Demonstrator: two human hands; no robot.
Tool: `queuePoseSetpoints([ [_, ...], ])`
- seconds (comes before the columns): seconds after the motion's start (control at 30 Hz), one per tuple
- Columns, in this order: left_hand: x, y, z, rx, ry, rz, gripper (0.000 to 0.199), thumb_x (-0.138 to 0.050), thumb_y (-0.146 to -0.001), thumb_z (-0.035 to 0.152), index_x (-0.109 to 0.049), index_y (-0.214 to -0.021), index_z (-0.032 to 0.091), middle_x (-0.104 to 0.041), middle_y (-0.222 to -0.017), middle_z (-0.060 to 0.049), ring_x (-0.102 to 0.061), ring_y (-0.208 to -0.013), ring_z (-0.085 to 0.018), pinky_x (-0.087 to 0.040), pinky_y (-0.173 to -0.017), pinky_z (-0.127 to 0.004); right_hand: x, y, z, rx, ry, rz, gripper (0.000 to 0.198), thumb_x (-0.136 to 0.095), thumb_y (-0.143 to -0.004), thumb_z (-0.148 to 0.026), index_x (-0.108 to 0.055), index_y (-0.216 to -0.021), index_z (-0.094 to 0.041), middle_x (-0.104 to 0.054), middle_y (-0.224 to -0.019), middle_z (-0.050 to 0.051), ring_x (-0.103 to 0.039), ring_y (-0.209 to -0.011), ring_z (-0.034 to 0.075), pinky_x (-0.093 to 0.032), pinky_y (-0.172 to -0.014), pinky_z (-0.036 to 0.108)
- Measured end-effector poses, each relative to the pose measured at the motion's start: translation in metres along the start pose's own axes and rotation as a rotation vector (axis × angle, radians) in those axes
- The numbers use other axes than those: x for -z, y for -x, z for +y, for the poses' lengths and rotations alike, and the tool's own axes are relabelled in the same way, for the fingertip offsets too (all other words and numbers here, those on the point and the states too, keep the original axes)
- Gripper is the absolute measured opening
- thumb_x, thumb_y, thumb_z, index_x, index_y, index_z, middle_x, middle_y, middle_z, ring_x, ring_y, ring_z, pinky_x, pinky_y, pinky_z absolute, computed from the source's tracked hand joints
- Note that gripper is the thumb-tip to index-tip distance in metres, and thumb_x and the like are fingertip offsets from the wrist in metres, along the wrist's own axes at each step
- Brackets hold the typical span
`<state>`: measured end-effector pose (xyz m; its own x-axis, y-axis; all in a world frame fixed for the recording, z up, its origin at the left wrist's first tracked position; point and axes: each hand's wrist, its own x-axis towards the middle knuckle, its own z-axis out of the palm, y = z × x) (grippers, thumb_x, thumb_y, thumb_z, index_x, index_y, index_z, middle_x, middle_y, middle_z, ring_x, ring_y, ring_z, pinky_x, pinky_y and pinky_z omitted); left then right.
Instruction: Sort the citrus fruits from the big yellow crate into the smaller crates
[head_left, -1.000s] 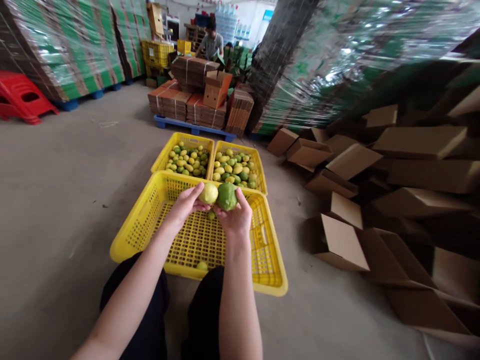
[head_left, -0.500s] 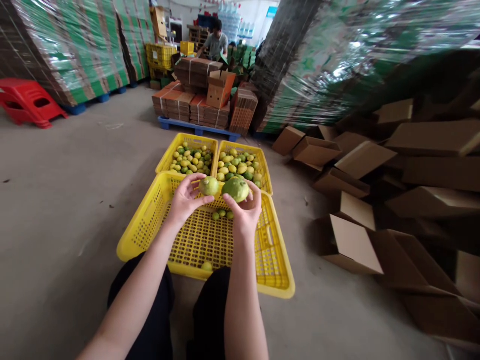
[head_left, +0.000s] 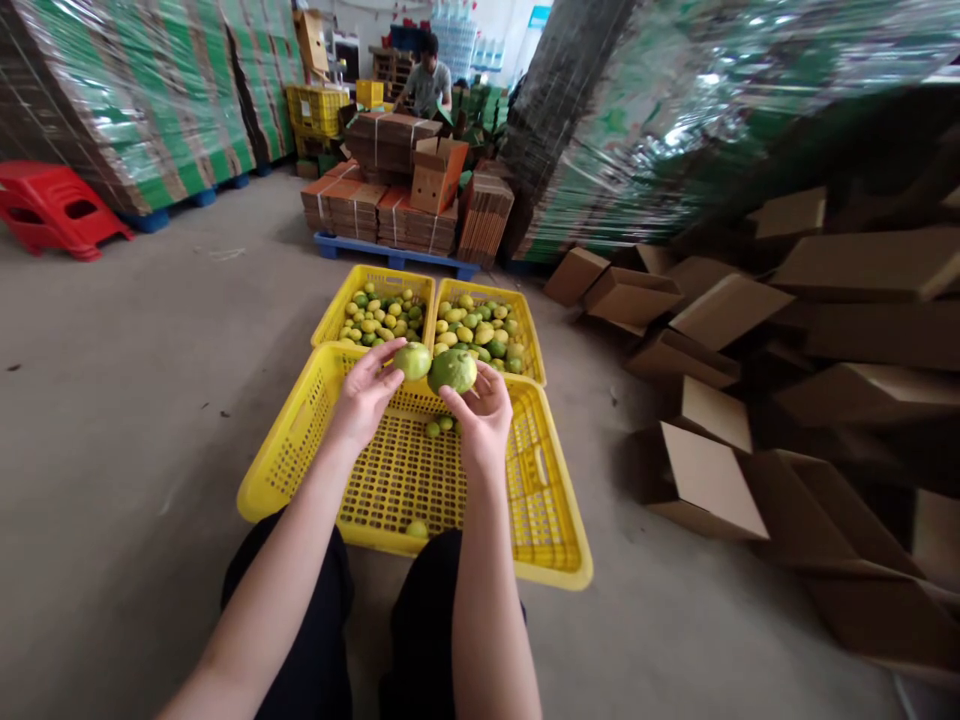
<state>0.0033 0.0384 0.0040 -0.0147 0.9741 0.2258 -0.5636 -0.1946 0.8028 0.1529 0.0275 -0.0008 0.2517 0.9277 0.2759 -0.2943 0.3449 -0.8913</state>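
The left hand (head_left: 364, 395) holds a pale green fruit (head_left: 412, 361), its thumb and fingers curled about the fruit's left side and parted only as far as the fruit's width. The right hand (head_left: 485, 408) holds a larger, darker green fruit (head_left: 452, 371) with a yellowish patch on top, thumb on the near side and fingers bent round the right. The two fruits sit side by side above the far part of the near crate (head_left: 386, 485); whether they touch, I cannot tell.

The near crate is yellow, with a mesh bottom. A few small green fruits (head_left: 441, 426) lie toward its far side, partly hidden by the right hand, and one yellow-green fruit (head_left: 417, 529) lies at its near edge, by the person's knees (head_left: 296, 620).

Beyond it, two more yellow crates stand side by side on the floor (head_left: 150, 400): the left crate (head_left: 324, 318) and the right crate (head_left: 535, 345), both holding many yellow and green fruits.

Farther off, a blue pallet (head_left: 396, 258) carries bundled cardboard (head_left: 345, 208) and an upright box (head_left: 435, 178). Brown cartons (head_left: 709, 475) lie heaped at right; a red stool (head_left: 64, 200) stands at far left.
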Motion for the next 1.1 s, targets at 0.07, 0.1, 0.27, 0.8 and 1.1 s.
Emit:
queuePoseSetpoints([
  [0.07,-0.004,0.001,-0.002,0.0,-0.002,0.022,0.041,-0.079,-0.077,0.034,-0.071,-0.116,0.024,-0.067,-0.128,-0.008,-0.057,-0.127,-0.027,-0.042,-0.111,-0.041,-0.002,0.001,0.0,-0.037,-0.026,0.022,0.048,-0.086,-0.064,-0.03,-0.067,-0.107,-0.025,-0.073,-0.112,0.003,-0.069,-0.102,0.022,-0.053,-0.099,0.046],
  [0.1,-0.007,0.002,-0.003,0.002,-0.008,0.022,0.045,-0.078,-0.078,0.035,-0.069,-0.12,0.024,-0.065,-0.132,-0.008,-0.054,-0.13,-0.027,-0.04,-0.113,-0.041,-0.003,0.001,0.0,-0.063,-0.038,0.017,0.047,-0.084,-0.066,-0.032,-0.068,-0.109,-0.025,-0.073,-0.114,0.003,-0.068,-0.106,0.022,-0.051,-0.102,0.046],
  [0.27,-0.014,0.004,-0.007,0.018,-0.056,0.14,0.062,-0.085,-0.07,0.03,-0.062,-0.128,0.026,-0.065,-0.129,-0.005,-0.06,-0.122,-0.021,-0.046,-0.104,-0.031,-0.013,0.004,-0.001,-0.266,-0.154,-0.012,0.037,-0.073,-0.076,-0.04,-0.072,-0.109,-0.023,-0.074,-0.117,0.003,-0.067,-0.109,0.024,-0.056,-0.094,0.043],
  [0.8,-0.016,0.001,0.015,0.339,0.52,0.338,0.054,-0.024,-0.102,0.043,-0.061,-0.075,0.014,-0.058,-0.063,-0.001,-0.034,-0.037,-0.005,-0.039,-0.04,-0.019,-0.035,0.005,-0.002,-0.804,-0.604,0.158,0.028,-0.052,-0.088,-0.037,-0.067,-0.09,-0.014,-0.072,-0.069,0.008,-0.07,-0.063,0.02,-0.056,-0.046,0.026],
  [1.1,-0.016,-0.006,0.004,0.18,0.448,0.397,0.033,-0.049,-0.099,0.036,-0.068,-0.081,0.016,-0.07,-0.076,-0.004,-0.059,-0.056,-0.008,-0.05,-0.053,-0.018,-0.027,0.008,-0.006,-0.62,-0.841,0.024,0.023,-0.065,-0.083,-0.043,-0.067,-0.089,-0.021,-0.075,-0.093,0.004,-0.068,-0.072,0.015,-0.055,-0.056,0.024],
])
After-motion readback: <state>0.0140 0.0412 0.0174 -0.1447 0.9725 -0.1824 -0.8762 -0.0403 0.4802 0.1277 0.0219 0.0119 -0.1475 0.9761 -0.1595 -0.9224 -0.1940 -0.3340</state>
